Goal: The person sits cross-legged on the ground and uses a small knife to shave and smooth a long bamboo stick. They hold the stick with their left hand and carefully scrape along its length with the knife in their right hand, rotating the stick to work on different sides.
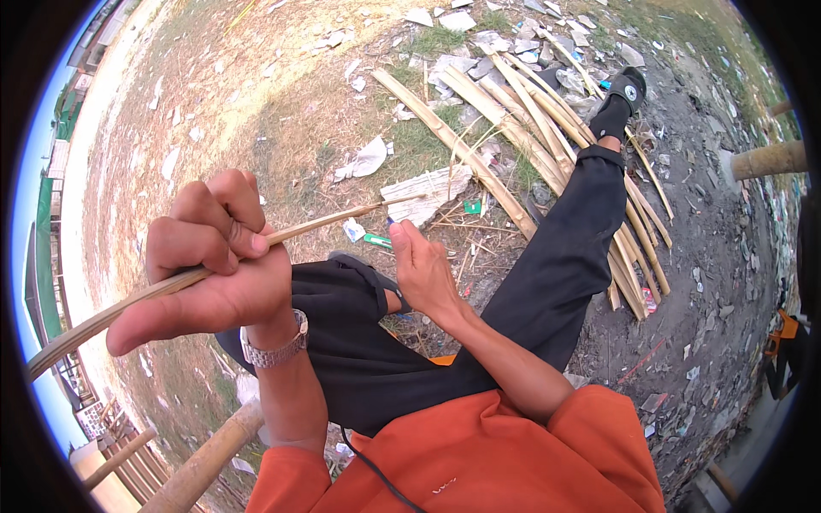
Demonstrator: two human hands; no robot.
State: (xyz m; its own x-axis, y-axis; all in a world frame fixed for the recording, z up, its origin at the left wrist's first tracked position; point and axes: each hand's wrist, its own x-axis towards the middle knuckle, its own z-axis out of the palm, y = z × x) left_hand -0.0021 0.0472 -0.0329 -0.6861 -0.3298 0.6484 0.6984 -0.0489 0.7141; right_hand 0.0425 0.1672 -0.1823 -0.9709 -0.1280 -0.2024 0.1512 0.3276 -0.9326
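A long, thin bamboo strip (321,222) slants up from the left rim to the middle of the view. My left hand (218,269) is closed on it, with fingers curled over the strip and palm turned up. Near the strip's far end, my right hand (425,269) is closed in a fist, thumb on top. A small dark and bluish bit shows above that thumb, close to the strip; the rest of what the fist holds is hidden. I cannot tell whether it touches the strip.
Several split bamboo strips (513,137) lie on the ground ahead and to the right, partly under my outstretched leg (556,274). A weathered whitish slab (428,192) lies beyond my right hand. Scraps litter the soil. Bamboo poles (201,462) (770,160) stand at lower left and far right.
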